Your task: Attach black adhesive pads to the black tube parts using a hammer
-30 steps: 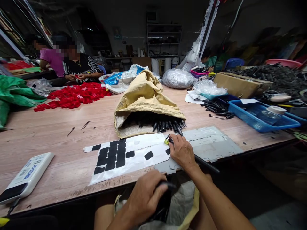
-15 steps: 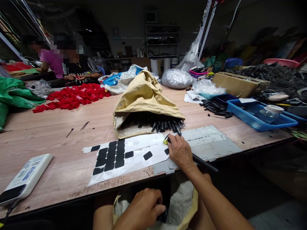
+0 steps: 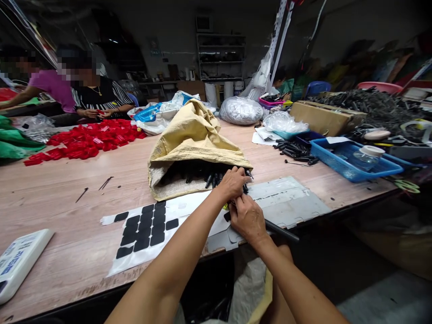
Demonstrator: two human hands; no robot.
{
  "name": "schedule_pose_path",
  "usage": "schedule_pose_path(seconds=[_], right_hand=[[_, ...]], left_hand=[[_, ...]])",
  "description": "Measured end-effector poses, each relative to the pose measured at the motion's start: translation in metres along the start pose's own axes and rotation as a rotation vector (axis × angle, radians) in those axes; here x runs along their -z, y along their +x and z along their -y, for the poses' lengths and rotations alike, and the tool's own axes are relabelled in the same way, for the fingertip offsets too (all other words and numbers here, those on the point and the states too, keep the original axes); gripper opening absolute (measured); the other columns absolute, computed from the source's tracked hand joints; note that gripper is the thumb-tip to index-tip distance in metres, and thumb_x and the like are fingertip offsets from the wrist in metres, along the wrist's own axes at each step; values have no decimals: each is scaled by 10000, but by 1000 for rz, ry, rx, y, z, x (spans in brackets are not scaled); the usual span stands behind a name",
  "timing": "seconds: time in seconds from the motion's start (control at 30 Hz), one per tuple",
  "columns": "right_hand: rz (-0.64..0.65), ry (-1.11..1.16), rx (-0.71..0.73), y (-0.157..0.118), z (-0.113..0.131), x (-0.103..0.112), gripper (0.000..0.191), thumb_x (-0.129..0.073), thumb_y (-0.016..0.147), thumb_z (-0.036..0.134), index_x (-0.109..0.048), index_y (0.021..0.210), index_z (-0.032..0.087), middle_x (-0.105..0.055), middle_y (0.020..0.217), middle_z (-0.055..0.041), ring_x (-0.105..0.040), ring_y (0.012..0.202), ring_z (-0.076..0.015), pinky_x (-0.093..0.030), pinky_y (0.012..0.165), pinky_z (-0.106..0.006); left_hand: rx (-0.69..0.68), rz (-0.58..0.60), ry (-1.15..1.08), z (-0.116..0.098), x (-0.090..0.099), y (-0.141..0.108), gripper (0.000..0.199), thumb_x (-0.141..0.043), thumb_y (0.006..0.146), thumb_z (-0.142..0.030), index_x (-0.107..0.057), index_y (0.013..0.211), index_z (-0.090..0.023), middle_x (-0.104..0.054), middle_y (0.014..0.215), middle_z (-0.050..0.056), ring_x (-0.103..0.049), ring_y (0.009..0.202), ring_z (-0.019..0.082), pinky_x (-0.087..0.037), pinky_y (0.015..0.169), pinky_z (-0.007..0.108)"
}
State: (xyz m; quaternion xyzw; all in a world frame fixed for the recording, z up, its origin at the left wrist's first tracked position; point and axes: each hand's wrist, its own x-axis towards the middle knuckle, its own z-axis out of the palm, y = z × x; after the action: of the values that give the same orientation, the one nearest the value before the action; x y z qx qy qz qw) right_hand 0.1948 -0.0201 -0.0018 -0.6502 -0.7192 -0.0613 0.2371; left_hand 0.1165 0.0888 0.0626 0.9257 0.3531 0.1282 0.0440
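My left hand [image 3: 233,182] is at the sack's mouth, its curled fingers over slim black tube-shaped parts [image 3: 209,180]. What lies between those fingertips is hidden. Just below, my right hand [image 3: 249,219] is closed around a long black rod [image 3: 281,230], which sticks out towards the table edge. Something yellow [image 3: 225,206] shows by its fingertips. The two hands nearly touch. A yellow woven sack [image 3: 199,139] lies open towards me. Left of my hands, a white backing sheet [image 3: 116,266] carries rows of black rounded-square stickers [image 3: 145,229]; my left forearm covers part of it.
A grey board [image 3: 293,198] lies along the front edge. At right stand a blue tray [image 3: 344,168] with a jar and a cardboard box [image 3: 317,117]. Red parts [image 3: 91,139] are heaped at left, near two co-workers. A white power bank [image 3: 27,256] lies at front left.
My left hand has risen from the lap to the black parts at the sack's mouth. My right hand stays around the rod. The view has shifted slightly right.
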Motion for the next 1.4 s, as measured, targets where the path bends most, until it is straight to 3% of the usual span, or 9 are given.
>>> schedule_pose_path(seconds=[0.23,0.33,0.47,0.53,0.63,0.73,0.87,1.1,1.4], right_hand=[[-6,-4,23,-1,-1,-1,124,-516,938,232,-613,1003,190,-620,962,-83,-516,921,-233,-343,784,-346],[-12,-11,23,-1,-2,0,100,-533,936,237,-616,976,197,-617,946,-69,-512,922,-225,-337,785,-338],[-33,-29,-10,-2,0,2,94,-563,931,274,-620,943,201,-621,958,-64,-510,929,-220,-326,768,-335],[-45,-57,-37,-2,1,3,114,-570,931,302,-621,918,200,-620,954,-67,-509,926,-223,-319,759,-338],[-56,-87,-61,-3,3,3,149,-562,940,333,-627,914,201,-618,946,-68,-511,918,-225,-316,753,-341],[-54,-96,-66,-4,3,2,162,-555,943,340,-633,915,201,-620,949,-69,-516,917,-224,-317,753,-339],[-37,-93,-60,-3,4,4,156,-546,942,314,-648,921,198,-628,960,-71,-530,927,-220,-325,759,-332],[26,-60,-119,-4,-4,15,140,-593,910,302,-687,931,200,-647,959,-74,-559,903,-215,-340,745,-325],[98,93,-139,-10,0,28,93,-529,957,264,-574,1014,205,-674,939,-43,-610,812,-187,-341,662,-293]], left_hand=[[-65,66,25,11,-11,16,218,-635,809,-81,-744,944,-214,-609,1158,77,-499,1088,256,-395,909,376],[27,-40,-38,21,0,2,183,-698,818,-166,-706,991,-227,-655,1091,67,-519,1034,266,-415,870,387],[195,-295,-193,27,26,-54,170,-746,833,-258,-667,983,-235,-689,951,22,-534,937,237,-416,813,354],[232,-336,-247,27,30,-90,167,-752,843,-285,-663,975,-234,-684,919,14,-536,903,225,-413,806,345],[306,-300,-304,24,16,-136,156,-755,837,-256,-669,965,-231,-690,924,16,-543,906,226,-414,818,347],[395,-265,-324,23,-10,-161,145,-754,824,-243,-687,952,-227,-681,910,26,-543,905,235,-420,809,353],[437,-285,-334,25,-28,-168,173,-749,824,-277,-708,983,-222,-669,922,42,-538,906,241,-428,807,362],[460,-269,-391,26,-24,-167,156,-753,801,-288,-725,934,-210,-668,879,38,-535,879,230,-424,783,347],[499,-248,-473,30,-26,-168,144,-769,767,-265,-726,900,-230,-683,886,15,-535,894,222,-420,783,335]])
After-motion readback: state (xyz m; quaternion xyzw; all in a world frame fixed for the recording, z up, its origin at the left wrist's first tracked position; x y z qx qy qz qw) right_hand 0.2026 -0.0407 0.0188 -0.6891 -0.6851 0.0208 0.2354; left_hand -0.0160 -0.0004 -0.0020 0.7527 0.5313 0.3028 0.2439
